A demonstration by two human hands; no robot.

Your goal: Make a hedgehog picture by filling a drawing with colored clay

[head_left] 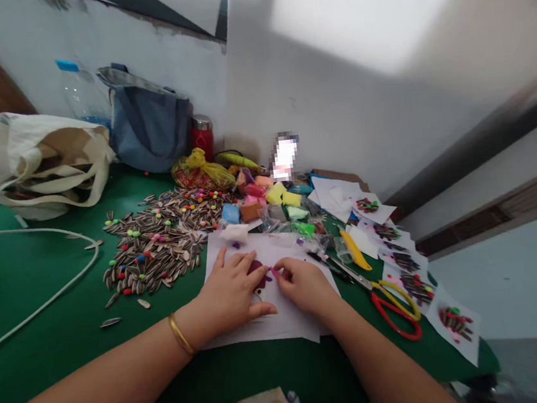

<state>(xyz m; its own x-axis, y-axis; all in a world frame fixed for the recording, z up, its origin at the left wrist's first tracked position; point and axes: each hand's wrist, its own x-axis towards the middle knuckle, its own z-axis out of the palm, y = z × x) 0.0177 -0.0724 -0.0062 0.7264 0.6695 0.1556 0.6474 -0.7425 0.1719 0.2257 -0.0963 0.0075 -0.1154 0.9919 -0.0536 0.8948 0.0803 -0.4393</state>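
A white paper sheet [282,319] lies on the green table [39,279] in front of me, with a dark purple clay shape [258,271] stuck on it. My left hand [232,289] rests flat on the sheet, fingers spread beside and over the purple shape, holding nothing. My right hand [304,281] is closed in a pinch on a small pink clay bit [274,272] at the purple shape's right edge. A gold bangle [181,334] sits on my left wrist.
A heap of sunflower seeds with coloured clay beads [157,243] lies left of the sheet. Coloured clay blocks [268,201] and small bags sit behind it. Red-and-yellow scissors [391,304], a yellow knife [354,250] and finished paper pictures [457,322] lie right. Bags [41,163] and a white cable [47,298] are at left.
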